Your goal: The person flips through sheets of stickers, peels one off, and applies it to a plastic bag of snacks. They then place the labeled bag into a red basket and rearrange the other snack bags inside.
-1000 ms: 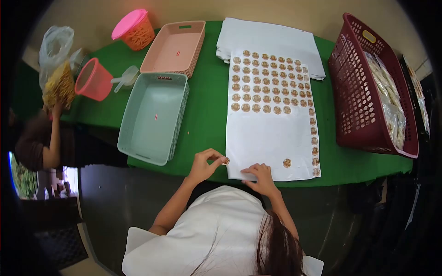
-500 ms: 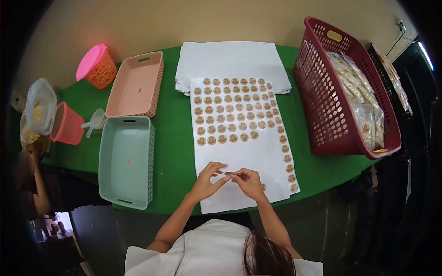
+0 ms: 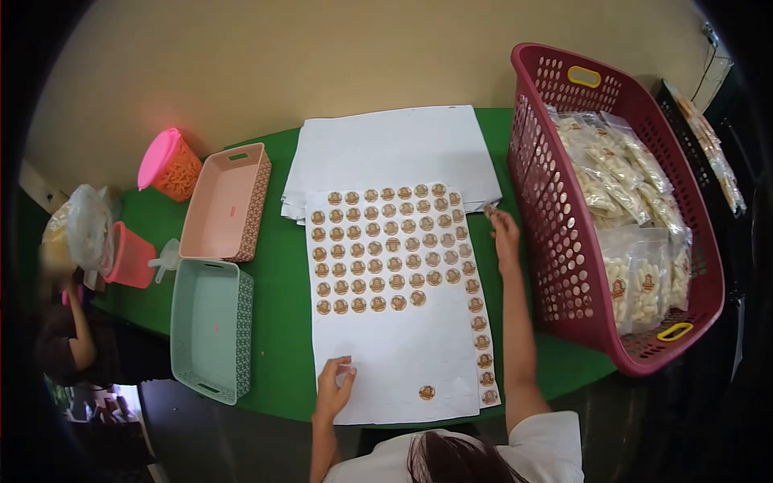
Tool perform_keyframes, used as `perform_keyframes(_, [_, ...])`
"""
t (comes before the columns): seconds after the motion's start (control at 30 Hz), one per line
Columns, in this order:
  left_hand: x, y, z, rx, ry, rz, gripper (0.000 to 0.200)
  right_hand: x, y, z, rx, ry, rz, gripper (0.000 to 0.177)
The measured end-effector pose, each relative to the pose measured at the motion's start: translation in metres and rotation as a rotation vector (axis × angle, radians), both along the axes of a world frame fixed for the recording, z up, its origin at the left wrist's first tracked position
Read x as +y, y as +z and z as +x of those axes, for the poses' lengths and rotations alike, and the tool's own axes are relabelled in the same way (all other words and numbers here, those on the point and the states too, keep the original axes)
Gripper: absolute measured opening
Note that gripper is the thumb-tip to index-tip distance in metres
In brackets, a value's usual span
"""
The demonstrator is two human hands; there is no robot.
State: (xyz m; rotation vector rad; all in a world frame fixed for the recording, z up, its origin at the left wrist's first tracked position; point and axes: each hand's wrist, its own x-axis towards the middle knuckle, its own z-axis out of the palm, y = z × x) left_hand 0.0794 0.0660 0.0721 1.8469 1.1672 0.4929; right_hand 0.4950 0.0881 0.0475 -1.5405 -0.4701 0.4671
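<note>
A white sheet with rows of round brown stickers lies on the green table. My left hand rests flat on the sheet's bare near part, fingers apart, holding nothing. A lone sticker sits just right of it. My right hand is stretched out past the sheet's far right corner, close to the maroon basket. Its fingertips pinch a small brown sticker.
The maroon basket holds clear bags of pale snacks. A stack of white sheets lies behind the sticker sheet. At the left are a teal basket, a pink basket, a lidded pink container and a pink bucket. Another person works at the far left.
The sticker passed from my left hand to my right. My right hand then reached far right toward the maroon basket, and my left hand dropped onto the sheet. The view shifted right.
</note>
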Motion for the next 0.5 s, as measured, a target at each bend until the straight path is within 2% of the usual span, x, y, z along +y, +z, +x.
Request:
perform_keyframes(0.03, [-0.008,0.001,0.000,0.003,0.055,-0.032,0.023,0.012,-0.015,0.018,-0.094,0.000,-0.058,0.022])
perform_keyframes(0.07, [-0.015,0.001,-0.001,0.002,0.113,-0.063,0.024,0.021,-0.017,0.028,-0.079,0.012,-0.049,0.022])
perform_keyframes(0.13, [-0.028,-0.005,-0.008,0.020,0.173,-0.067,0.024,0.039,-0.023,0.043,-0.807,-0.138,-0.424,0.022])
perform_keyframes(0.17, [-0.034,-0.007,-0.011,0.023,0.221,-0.080,0.024,0.047,-0.027,0.051,-0.803,-0.121,-0.411,0.022])
perform_keyframes(0.23, [-0.043,-0.009,-0.018,0.089,0.273,-0.099,0.023,0.063,-0.040,0.063,-0.797,-0.258,-0.461,0.020])
perform_keyframes(0.33, [-0.053,-0.008,-0.023,0.072,0.346,-0.129,0.022,0.071,-0.051,0.070,-0.711,-0.244,-0.612,0.024])
perform_keyframes(0.37, [-0.054,-0.007,-0.022,0.080,0.350,-0.122,0.022,0.072,-0.055,0.070,-0.670,-0.308,-0.686,0.026])
perform_keyframes(0.5, [-0.054,0.002,-0.011,0.125,0.348,-0.148,0.022,0.070,-0.049,0.059,-0.782,-0.358,-0.730,0.028])
